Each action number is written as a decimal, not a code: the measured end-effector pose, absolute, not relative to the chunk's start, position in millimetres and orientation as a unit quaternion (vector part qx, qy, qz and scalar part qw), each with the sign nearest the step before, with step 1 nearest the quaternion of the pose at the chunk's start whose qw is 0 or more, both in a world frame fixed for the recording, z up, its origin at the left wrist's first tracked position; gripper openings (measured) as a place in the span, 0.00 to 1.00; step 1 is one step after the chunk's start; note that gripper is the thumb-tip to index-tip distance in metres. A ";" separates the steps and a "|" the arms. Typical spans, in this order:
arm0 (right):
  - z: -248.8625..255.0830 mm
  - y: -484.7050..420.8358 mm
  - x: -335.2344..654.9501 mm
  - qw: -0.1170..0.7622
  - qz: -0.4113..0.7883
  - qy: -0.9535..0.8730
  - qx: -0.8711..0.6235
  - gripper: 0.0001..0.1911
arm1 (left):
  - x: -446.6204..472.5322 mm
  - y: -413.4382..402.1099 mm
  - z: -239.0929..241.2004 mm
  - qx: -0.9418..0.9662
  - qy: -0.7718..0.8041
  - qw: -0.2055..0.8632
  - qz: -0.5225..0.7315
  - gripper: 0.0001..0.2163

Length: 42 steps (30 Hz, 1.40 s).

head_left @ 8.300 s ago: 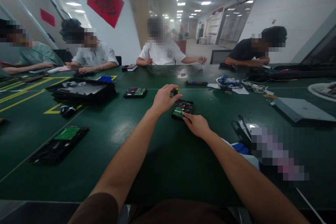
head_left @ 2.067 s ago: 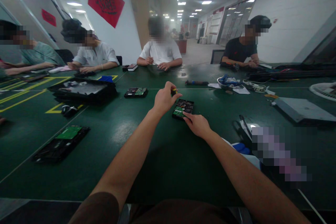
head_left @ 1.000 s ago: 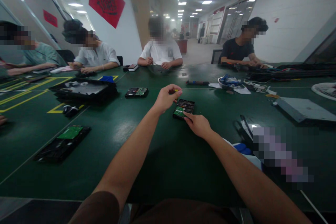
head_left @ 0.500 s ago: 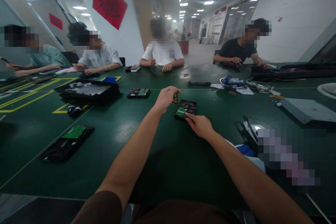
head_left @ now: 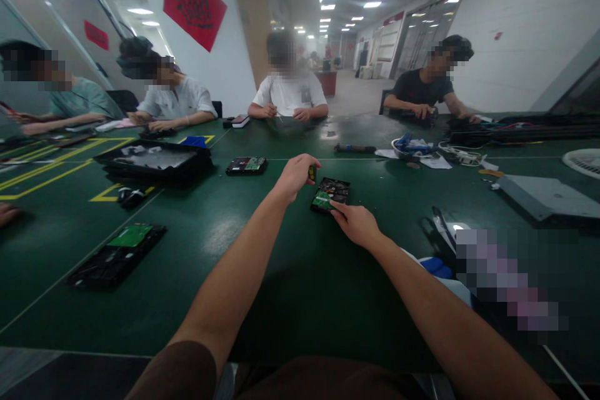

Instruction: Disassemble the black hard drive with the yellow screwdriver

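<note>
My left hand (head_left: 300,175) is closed around a small black-and-yellow object (head_left: 312,172), most of it hidden by the fingers. It hovers just left of the far edge of an open black device (head_left: 337,189) with a green circuit board (head_left: 321,200) at its near end, lying on the green table. At the near right corner of that device is my right hand (head_left: 357,222), index finger on the board and thumb at the edge, gripping it. Similar black devices with green boards lie at the left (head_left: 119,255) and farther back (head_left: 247,165).
A stack of black trays (head_left: 154,162) stands at the left beside a black bundle (head_left: 130,196). A dark-handled tool (head_left: 355,148), blue cables (head_left: 415,147) and a grey metal box (head_left: 548,197) are to the right. Several people sit across the table; another person's hand (head_left: 8,214) shows at the left edge.
Both my hands stay at the device almost unmoved. The view has shifted slightly, and another person's hand has come in at the left edge.
</note>
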State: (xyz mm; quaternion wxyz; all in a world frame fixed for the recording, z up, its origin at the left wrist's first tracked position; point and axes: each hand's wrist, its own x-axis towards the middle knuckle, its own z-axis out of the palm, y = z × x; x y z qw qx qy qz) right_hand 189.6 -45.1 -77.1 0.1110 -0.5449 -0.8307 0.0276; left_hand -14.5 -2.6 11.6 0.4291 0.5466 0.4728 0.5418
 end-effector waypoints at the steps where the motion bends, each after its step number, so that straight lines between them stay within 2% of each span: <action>1: -77.2 -45.3 189.6 0.114 0.026 -0.831 -0.543 0.26 | -15.2 -1.6 10.7 0.559 0.487 0.401 0.537 0.10; 7: -78.8 -44.2 190.8 0.115 0.028 -0.832 -0.542 0.26 | -14.5 -0.7 6.6 0.610 0.487 0.322 0.536 0.13; 15: -80.0 -42.8 191.0 0.109 0.035 -0.831 -0.544 0.27 | -12.4 5.5 -0.3 0.610 0.447 0.323 0.569 0.09; 20: -78.4 -43.2 190.5 0.109 0.043 -0.830 -0.545 0.27 | -16.6 5.9 2.2 0.649 0.474 0.212 0.556 0.08; 26: -77.3 -44.3 189.7 0.110 0.043 -0.830 -0.545 0.27 | -13.3 -3.0 4.0 0.667 0.506 0.143 0.528 0.13; 31: -79.1 -44.4 189.8 0.122 0.035 -0.831 -0.542 0.26 | -10.4 -2.0 -5.2 0.710 0.506 0.042 0.489 0.12; 34: -78.8 -44.6 190.1 0.124 0.030 -0.831 -0.541 0.26 | -10.2 -0.8 -9.6 0.718 0.511 0.054 0.470 0.18; 42: -75.0 -45.8 189.7 0.112 0.047 -0.830 -0.545 0.26 | -10.4 -6.7 -0.6 0.730 0.531 0.072 0.425 0.18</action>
